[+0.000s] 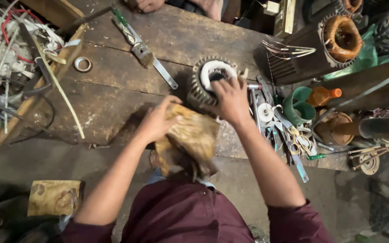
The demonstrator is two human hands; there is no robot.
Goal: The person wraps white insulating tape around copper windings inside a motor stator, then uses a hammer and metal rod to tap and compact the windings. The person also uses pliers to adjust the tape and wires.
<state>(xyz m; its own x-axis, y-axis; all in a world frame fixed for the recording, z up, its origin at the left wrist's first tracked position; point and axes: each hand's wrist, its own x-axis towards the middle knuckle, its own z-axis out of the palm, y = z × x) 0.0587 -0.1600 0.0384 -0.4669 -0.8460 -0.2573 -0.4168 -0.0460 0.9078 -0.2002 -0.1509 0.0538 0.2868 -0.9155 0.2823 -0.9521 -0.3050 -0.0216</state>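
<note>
On the tabletop (pixel 113 85):
Left hand (pixel 156 121): fingers clutching a blurred tan rag (pixel 190 139).
Right hand (pixel 230 101): fingers curled into the motor stator (pixel 203 83).

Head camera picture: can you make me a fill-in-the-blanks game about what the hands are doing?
1. The right hand rests on top of the round motor stator, whose middle is lined in ____.
2. The left hand holds a blurred brown ____.
3. The sleeves are dark ____.
4. A small metal ring lies on the ____ workbench.

Missing words: white; rag; red; wooden
</note>
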